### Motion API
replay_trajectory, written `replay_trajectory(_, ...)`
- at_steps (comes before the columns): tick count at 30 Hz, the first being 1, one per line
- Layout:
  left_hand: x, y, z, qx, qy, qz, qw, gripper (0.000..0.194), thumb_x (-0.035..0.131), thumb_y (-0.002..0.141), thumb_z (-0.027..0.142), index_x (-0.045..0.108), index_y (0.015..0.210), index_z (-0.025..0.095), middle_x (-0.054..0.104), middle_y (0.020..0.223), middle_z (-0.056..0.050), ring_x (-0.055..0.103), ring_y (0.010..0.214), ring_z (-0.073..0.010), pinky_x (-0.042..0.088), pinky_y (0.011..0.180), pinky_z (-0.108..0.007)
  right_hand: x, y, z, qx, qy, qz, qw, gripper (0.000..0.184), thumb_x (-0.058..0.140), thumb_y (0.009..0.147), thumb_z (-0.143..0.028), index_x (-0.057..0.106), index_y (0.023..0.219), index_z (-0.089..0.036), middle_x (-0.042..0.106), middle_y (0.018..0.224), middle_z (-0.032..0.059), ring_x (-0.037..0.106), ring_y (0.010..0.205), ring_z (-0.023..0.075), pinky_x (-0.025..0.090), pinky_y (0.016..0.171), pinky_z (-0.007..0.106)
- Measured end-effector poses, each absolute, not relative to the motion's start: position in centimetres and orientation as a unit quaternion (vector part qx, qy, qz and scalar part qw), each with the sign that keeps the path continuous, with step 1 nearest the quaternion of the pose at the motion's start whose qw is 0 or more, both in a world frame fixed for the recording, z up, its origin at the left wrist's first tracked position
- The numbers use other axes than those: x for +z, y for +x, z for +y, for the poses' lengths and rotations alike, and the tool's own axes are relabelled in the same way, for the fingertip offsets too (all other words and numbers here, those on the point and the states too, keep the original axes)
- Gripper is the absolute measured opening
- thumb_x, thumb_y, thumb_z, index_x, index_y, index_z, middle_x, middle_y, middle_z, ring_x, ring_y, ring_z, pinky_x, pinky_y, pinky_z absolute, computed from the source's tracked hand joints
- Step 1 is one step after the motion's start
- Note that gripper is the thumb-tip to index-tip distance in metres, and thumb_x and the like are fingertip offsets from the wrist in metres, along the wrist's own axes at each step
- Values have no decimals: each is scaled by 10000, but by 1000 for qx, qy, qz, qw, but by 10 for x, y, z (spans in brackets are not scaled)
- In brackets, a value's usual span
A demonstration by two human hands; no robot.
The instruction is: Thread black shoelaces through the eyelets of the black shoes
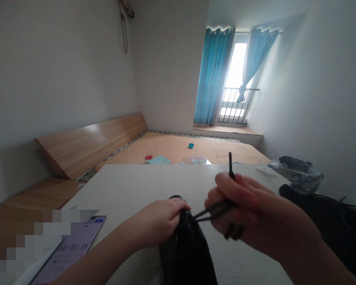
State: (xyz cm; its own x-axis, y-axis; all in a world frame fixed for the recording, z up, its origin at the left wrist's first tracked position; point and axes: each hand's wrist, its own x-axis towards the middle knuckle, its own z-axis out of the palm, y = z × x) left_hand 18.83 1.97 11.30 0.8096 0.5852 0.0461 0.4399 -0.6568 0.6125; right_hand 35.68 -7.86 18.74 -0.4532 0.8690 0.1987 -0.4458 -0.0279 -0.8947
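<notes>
A black shoe (190, 257) lies on the white table in front of me, pointing away from me. My left hand (161, 221) is closed over its far part, fingers curled against the upper near the eyelets. To the right, my raised right hand (246, 206) grips a black shoelace (206, 213) in a closed fist. Two strands run taut from that fist to the top of the shoe, and a lace end sticks up above the fingers. Some of the lace is hidden inside the fist.
A second black shoe (320, 217) with loose laces lies at the right, near a grey bag (302, 174). On the white table (130, 186), a phone (74, 245) showing a timer rests at the left. Beyond is a bed (166, 142) with small packets on it.
</notes>
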Motion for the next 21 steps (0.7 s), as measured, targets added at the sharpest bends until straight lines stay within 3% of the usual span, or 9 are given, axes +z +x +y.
replay_trajectory(3,118,189,24,149,854,306,394,299,378,809,178,646,940,191,684,954,-43,615,906,-205,474,805,-299,186,364,-60,638,-233,-441,587,253,600,831,-314,440,656,-229,251,579,-46,282,520,119,382,554,229)
replay_trajectory(6,128,190,21,238,799,321,448,316,316,787,142,599,925,183,642,836,-27,603,812,-181,471,742,-296,185,369,-50,577,-287,-416,641,185,575,820,-292,455,688,-240,278,621,-37,287,515,120,405,553,245)
replay_trajectory(9,138,191,7,294,812,324,386,291,343,797,160,554,984,230,596,776,15,558,730,-170,439,693,-297,185,370,-47,562,-320,-408,645,162,556,818,-333,471,714,-243,328,642,-32,330,509,113,410,549,251)
replay_trajectory(12,142,194,-11,255,869,299,299,220,471,759,177,546,956,238,602,875,7,537,809,-182,410,745,-301,183,364,-49,583,-310,-403,633,135,548,829,-356,513,758,-246,443,685,-29,412,510,97,420,542,244)
replay_trajectory(14,141,197,-17,226,883,280,302,158,545,740,209,540,897,230,597,905,2,526,840,-184,398,749,-283,180,360,-49,589,-294,-413,629,121,529,856,-360,563,815,-251,555,780,-16,498,561,97,453,584,250)
replay_trajectory(16,138,200,-18,192,873,288,343,111,557,786,321,518,805,218,575,810,14,510,752,-166,382,659,-258,176,359,-47,578,-292,-428,630,141,526,876,-355,610,880,-242,639,893,7,561,632,101,479,647,258)
replay_trajectory(19,132,201,-9,182,843,325,387,400,411,879,497,388,615,197,407,590,38,385,571,-130,295,531,-256,169,367,-36,534,-350,-430,639,173,577,862,-335,631,938,-189,695,889,56,563,602,96,472,623,244)
replay_trajectory(21,129,202,-3,205,824,334,409,478,328,902,536,326,567,195,316,547,42,323,537,-122,267,521,-263,165,377,-26,508,-407,-417,634,203,601,846,-331,618,955,-161,690,791,63,527,535,90,443,553,231)
